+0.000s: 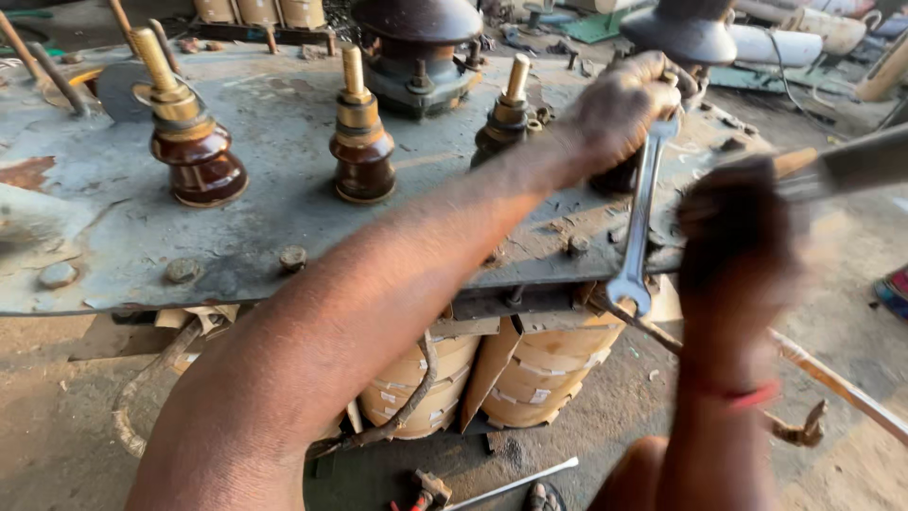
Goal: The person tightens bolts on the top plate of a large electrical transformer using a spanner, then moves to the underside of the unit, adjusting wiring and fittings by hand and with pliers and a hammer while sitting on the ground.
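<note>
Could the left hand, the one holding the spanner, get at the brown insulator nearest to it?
Probably yes: the left hand already hovers beside that brown insulator, nothing stands between, though the spanner fills its grip.

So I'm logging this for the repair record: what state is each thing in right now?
Left hand: closed on the wrench.
Wrench: upright, ring end down at the plate edge.
Right hand: blurred, gripping a hammer handle.
Hammer: raised, level.
Cover plate: rusty, bolts in place.
Brown insulators: upright.
</note>
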